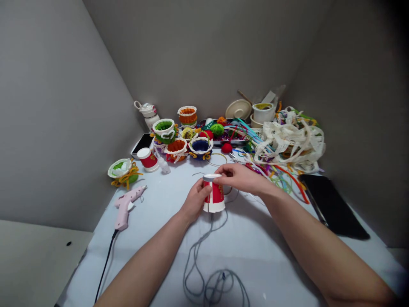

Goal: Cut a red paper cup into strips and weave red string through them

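A red and white paper cup stands upside down on the table between my hands. Grey cord wraps round its upper end, and a strand runs down its side. My left hand is closed on the cup's left side, the thumb over the strand. The fingers of my right hand press together at the wrapped cord on the cup's upper right edge. From the cup, the loose grey cord trails toward the front edge in loops.
A pink glue gun with a black cable lies left, near a green basket. Several small yarn baskets, a second red cup and a white bottle stand behind. White lace and a black tablet are at right.
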Available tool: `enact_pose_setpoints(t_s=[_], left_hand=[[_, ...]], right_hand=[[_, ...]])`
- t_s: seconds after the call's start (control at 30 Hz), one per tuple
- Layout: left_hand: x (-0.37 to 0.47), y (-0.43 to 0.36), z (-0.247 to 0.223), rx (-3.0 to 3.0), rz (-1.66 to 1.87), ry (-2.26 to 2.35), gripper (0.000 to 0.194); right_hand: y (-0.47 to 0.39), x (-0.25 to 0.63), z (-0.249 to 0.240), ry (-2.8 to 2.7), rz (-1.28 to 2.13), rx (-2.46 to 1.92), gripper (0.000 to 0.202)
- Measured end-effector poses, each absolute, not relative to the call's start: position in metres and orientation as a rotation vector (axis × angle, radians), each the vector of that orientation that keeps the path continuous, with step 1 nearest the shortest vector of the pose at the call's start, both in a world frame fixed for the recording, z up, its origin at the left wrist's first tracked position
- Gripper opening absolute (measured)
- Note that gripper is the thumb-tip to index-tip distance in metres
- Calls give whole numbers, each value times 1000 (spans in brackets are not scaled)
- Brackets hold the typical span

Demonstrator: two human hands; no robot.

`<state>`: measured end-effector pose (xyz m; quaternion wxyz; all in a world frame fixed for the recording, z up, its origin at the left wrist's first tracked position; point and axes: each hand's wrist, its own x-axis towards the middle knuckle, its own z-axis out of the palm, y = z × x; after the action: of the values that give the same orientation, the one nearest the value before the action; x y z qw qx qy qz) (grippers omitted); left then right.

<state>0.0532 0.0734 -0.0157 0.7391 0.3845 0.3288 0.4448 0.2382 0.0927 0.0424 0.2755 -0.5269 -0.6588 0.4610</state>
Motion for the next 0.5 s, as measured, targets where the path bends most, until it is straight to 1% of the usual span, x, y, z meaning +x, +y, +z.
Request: enact_pose_setpoints(t_s=[0.1, 0.17, 0.27, 0.37, 0.5], left_hand=[[55, 71, -16, 862, 925, 795, 64], [55, 71, -15, 835, 932, 817, 58], [55, 71, -12, 778, 934, 807, 58], [54, 70, -11, 745, 926, 797, 57], [53, 71, -11, 734, 925, 785, 54]], right_hand=[[92, 236, 38, -1798, 1228, -1423, 35], [92, 237, 36, -1797, 1220, -1403, 41], [92, 240, 37, -1751, 1218, -1298, 50], [92, 242, 41, -1717, 1238, -1216, 41], [92, 242, 45, -1731, 1172, -1226, 33]])
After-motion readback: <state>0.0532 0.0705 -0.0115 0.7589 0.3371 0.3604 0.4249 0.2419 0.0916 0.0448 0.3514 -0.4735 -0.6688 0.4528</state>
